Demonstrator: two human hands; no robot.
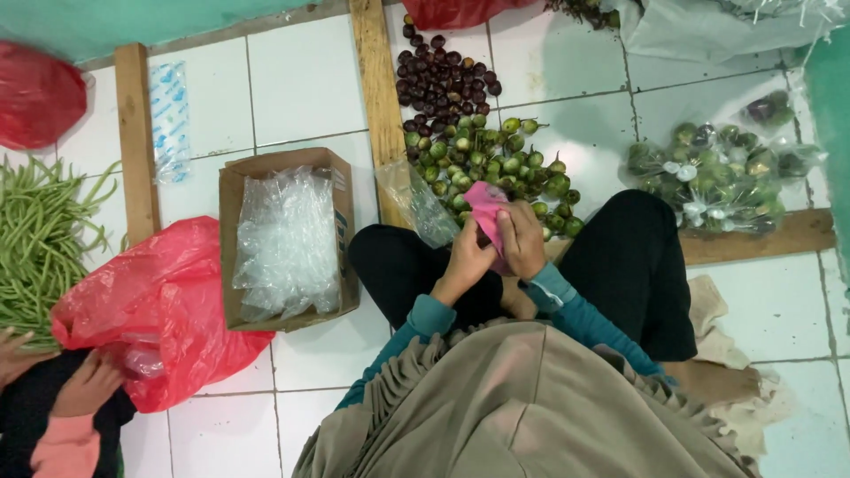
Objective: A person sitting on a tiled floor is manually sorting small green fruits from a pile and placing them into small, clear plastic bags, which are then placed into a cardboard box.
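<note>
Pink bag [485, 205] pinched between both hands' grips.

We note teal long sleeves [567, 305] ending in ribbed cuffs just behind the hands, black trousers [633, 261] beyond them, a pleated olive-brown headscarf [531, 398] nearer

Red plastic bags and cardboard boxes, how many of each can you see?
Red plastic bags: 3, a big one at lower left, one at the left edge, one at the top.
Cardboard boxes: 1.
Total: 4.
</note>
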